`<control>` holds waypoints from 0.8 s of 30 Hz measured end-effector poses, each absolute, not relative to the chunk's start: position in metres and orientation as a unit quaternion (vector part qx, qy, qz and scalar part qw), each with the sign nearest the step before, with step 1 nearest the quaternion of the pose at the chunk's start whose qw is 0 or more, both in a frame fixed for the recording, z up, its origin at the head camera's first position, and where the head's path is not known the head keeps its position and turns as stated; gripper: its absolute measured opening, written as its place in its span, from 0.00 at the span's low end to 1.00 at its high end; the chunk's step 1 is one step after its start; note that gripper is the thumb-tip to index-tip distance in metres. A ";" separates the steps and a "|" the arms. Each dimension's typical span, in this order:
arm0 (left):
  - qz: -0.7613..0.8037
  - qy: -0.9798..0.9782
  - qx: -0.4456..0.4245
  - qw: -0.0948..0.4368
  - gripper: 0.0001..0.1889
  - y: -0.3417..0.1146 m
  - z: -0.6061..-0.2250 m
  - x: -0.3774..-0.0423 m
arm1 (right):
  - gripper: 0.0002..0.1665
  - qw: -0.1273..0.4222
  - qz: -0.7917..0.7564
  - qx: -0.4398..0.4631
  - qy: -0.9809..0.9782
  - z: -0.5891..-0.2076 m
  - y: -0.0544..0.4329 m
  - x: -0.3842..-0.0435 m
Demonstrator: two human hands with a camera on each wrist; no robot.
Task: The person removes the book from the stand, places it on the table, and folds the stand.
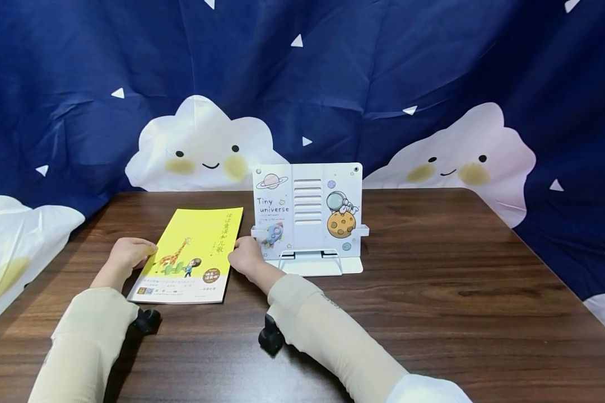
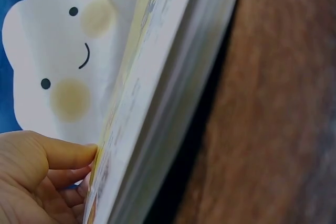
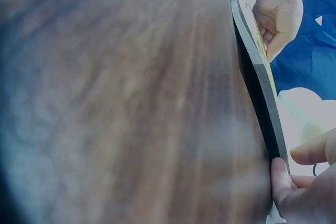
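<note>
A yellow paperback book [image 1: 196,246] with a giraffe and a child on its cover lies face up, left of the middle of the table. At its left edge, my left hand [image 1: 130,254] pinches it, thumb [image 2: 73,155] on the cover and the other fingers curled at the side. My right hand [image 1: 246,257] grips the right edge; in the right wrist view a fingertip [image 3: 280,167] presses against the book's side [image 3: 270,108]. A dark strip of shadow shows beneath the book. Just right of that hand stands a white book stand [image 1: 310,224] with space pictures, leaning back.
The book stand has a base [image 1: 353,265], a wire rest [image 1: 310,253] and small side clips. All stands on a dark wood table [image 1: 443,280]. Behind hangs a blue curtain [image 1: 333,73] with smiling clouds. Black wrist devices [image 1: 271,336] sit under both forearms.
</note>
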State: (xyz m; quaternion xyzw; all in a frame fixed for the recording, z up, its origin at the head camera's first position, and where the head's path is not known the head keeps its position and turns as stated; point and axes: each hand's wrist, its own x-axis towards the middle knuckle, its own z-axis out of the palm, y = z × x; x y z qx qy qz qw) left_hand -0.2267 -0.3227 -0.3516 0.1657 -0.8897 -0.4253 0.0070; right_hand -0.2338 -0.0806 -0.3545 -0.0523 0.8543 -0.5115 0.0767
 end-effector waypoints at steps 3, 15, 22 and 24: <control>-0.413 -0.895 0.168 0.012 0.15 -0.320 -0.350 -0.226 | 0.10 0.079 -0.519 -0.047 0.850 -0.354 -0.081 -0.233; -0.324 -0.927 0.186 0.032 0.15 -0.315 -0.342 -0.223 | 0.17 0.095 -0.545 -0.041 0.832 -0.353 -0.083 -0.231; -0.313 -0.931 0.186 0.037 0.14 -0.314 -0.340 -0.221 | 0.19 0.105 -0.552 -0.056 0.825 -0.355 -0.080 -0.230; -0.310 -0.931 0.185 0.040 0.13 -0.314 -0.340 -0.221 | 0.18 0.104 -0.552 -0.060 0.826 -0.355 -0.079 -0.229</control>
